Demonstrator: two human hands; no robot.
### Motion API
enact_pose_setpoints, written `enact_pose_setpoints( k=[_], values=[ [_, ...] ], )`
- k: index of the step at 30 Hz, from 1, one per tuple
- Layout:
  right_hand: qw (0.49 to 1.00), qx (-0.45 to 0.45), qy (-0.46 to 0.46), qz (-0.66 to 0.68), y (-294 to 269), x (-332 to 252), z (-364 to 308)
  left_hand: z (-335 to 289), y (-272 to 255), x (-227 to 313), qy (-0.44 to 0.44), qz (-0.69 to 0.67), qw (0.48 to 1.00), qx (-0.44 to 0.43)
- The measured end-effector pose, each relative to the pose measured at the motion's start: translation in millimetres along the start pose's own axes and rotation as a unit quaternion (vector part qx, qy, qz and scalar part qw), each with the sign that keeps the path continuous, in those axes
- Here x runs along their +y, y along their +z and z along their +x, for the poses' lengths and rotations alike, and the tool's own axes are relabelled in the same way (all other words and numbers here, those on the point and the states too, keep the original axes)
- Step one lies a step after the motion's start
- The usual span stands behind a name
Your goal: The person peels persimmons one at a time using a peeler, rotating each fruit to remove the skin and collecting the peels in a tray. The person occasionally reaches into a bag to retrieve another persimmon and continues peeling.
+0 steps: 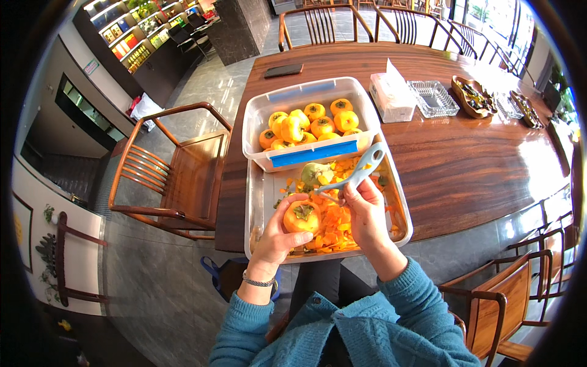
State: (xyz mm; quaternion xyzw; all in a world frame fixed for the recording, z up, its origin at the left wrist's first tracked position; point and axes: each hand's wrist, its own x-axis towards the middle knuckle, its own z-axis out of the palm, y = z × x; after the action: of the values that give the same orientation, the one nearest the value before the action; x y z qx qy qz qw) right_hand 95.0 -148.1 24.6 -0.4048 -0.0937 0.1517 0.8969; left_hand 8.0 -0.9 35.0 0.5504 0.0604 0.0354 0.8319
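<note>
My left hand [278, 237] is closed round an orange persimmon [301, 223], its leafy top turned up toward me. In my right hand [367, 211] is a light-blue peeler [369, 165], its looped handle pointing up and away and its head just right of the fruit. Both hands are over a metal tray [251, 214] strewn with orange peelings [335, 226]. A greenish persimmon [315, 174] lies among the peelings beyond my hands. At the tray's far end, a clear plastic bin [254, 131] holds several orange persimmons [322, 126].
The tray and bin are on a dark wooden table [465, 177]. Beyond them lie a dark phone [284, 71], a tissue box [392, 98], a glass dish [433, 99] and a wooden bowl [474, 96]. A wooden armchair [177, 165] stands at the left.
</note>
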Motion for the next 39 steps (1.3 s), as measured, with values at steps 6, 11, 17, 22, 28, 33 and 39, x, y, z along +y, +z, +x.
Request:
enact_pose_setpoints(
  k=[6,11,17,22,28,33,39],
  values=[
    [0.982,-0.032,0.101,0.158,7.8,7.6,-0.1,-1.0,-6.4,8.5,0.036,0.075,0.994,-0.065],
    [0.997,0.021,-0.037,0.070,23.5,12.4,-3.5,-2.6,-3.7,5.8,0.039,0.071,0.994,-0.078],
    [0.990,0.081,-0.054,0.105,39.1,19.4,-6.7,-3.3,17.3,-17.3,0.153,0.089,0.982,0.068],
    [0.992,0.085,-0.066,0.060,44.2,20.3,-14.4,-3.8,33.4,-25.9,0.237,0.062,0.969,0.025],
    [0.997,0.016,-0.070,-0.006,29.8,-3.8,-17.1,-8.6,18.0,-7.9,0.116,-0.018,0.992,0.037],
    [0.993,-0.115,-0.029,-0.026,26.3,-16.2,-26.0,-7.0,16.0,-7.8,0.098,-0.048,0.994,0.028],
    [0.990,-0.134,0.013,-0.035,30.0,-15.2,-30.7,-7.5,19.6,-10.6,0.086,-0.053,0.994,0.036]
  ],
)
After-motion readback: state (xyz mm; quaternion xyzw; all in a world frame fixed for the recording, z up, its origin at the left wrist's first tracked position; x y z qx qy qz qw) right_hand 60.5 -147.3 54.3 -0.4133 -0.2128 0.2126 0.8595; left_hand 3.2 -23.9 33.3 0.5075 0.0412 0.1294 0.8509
